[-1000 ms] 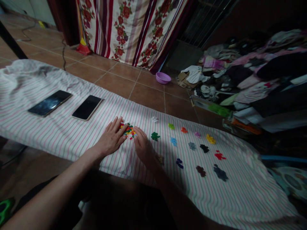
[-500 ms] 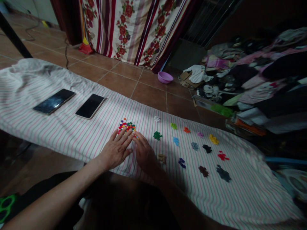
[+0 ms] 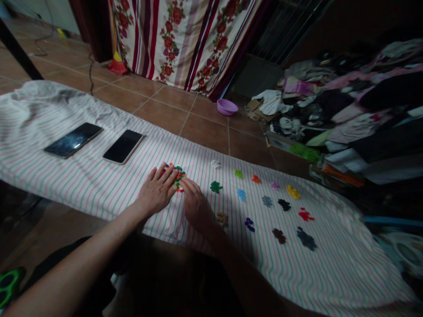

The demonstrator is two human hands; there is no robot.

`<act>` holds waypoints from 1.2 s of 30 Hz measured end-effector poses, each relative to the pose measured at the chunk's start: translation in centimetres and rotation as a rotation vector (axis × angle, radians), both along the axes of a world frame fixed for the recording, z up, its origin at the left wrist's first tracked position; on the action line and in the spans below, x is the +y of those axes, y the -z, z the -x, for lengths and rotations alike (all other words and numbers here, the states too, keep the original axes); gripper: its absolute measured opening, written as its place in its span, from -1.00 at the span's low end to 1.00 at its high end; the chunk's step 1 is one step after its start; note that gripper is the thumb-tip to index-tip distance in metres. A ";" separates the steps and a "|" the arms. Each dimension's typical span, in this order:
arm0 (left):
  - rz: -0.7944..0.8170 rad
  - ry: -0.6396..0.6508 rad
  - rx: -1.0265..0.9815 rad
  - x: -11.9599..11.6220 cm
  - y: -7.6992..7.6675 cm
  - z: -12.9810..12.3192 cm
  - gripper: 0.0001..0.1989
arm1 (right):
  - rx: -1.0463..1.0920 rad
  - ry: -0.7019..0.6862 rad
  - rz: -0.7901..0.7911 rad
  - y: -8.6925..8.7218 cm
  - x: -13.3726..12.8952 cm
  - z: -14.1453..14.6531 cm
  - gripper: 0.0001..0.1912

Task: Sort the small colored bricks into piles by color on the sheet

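Observation:
My left hand [image 3: 156,191] lies palm down with its fingers spread over a heap of small mixed-colour pieces [image 3: 180,174], covering the heap's left part. At the heap's right edge is my right hand [image 3: 197,204], its fingers stretched forward and close together, fingertips at the pieces. What is under its fingertips is hidden. To the right, little single-colour piles rest on the striped cloth [image 3: 333,259]. Nearest the right hand are a tan pile [image 3: 221,218], partly behind the wrist, and a dark green pile [image 3: 216,186].
Two phones [image 3: 73,140] [image 3: 123,146] lie left of the heap. More piles, such as yellow [image 3: 293,192], red [image 3: 306,215] and dark grey [image 3: 306,238], spread rightward. Beyond the cloth's far edge, a purple basin [image 3: 227,107] stands on the tiled floor, beside heaped clothes [image 3: 357,101].
My left hand has slid slightly left and away from me over the heap, exposing more pieces on its right side. My right hand has shifted a little left and away from me.

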State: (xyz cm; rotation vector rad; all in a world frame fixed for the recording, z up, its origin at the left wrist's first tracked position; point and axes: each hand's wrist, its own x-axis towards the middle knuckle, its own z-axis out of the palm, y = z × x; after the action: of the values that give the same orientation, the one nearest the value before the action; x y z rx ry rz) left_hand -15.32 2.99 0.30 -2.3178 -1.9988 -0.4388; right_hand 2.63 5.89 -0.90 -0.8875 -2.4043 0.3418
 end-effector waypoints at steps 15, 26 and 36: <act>0.067 0.086 0.012 0.5 -0.4 0.1 -0.45 | -0.050 -0.036 -0.019 -0.2 0.2 0.8 -0.49; 0.080 0.054 0.016 -0.2 -0.3 1.5 -0.48 | -0.006 -0.021 0.036 -0.3 1.3 -1.1 -0.49; 0.143 0.061 -0.009 0.8 -1.2 1.0 -0.48 | 0.200 0.131 0.157 -0.8 2.4 -1.5 -0.57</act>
State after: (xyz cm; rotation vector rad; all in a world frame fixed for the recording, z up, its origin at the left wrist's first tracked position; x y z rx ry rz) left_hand -16.30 3.75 1.48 -2.4693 -2.0309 -0.3195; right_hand 4.16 8.30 -0.08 -1.0241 -2.1466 0.5481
